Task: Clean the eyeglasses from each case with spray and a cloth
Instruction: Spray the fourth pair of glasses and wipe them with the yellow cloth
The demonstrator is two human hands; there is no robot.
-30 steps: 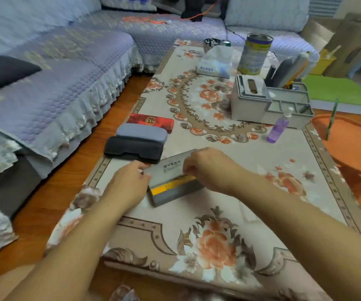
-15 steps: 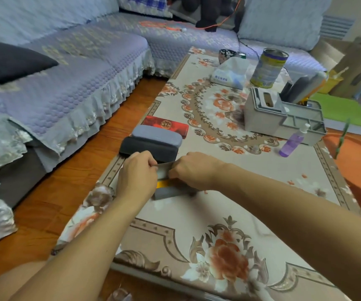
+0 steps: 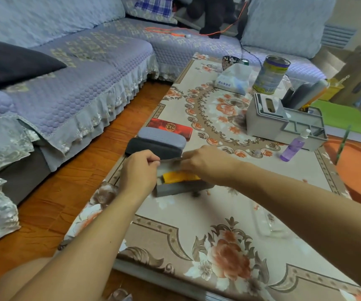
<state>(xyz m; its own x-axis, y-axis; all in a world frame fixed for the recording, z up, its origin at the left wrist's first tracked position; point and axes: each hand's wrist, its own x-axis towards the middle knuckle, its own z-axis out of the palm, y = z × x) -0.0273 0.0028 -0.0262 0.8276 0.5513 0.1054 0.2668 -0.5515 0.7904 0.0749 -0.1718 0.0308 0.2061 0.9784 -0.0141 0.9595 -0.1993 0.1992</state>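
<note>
Grey glasses case [image 3: 181, 187] sits open on the floral table [image 3: 218, 213], an orange cloth [image 3: 180, 177] inside. Left hand [image 3: 139, 170] and right hand [image 3: 207, 162] pinch its raised lid. Beyond it lie dark case [image 3: 153, 149], blue-grey case [image 3: 162, 136] and, far right, purple spray bottle [image 3: 294, 146].

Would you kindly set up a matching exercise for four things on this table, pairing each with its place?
Things:
1. spray bottle
2. red case
3. tin can
4. grey case

Places:
A. at the far end of the table
B. between the two hands, lid open
C. in front of the grey organiser
D. behind the two stacked cases

Pairs: 1-C, 2-D, 3-A, 4-B
</note>
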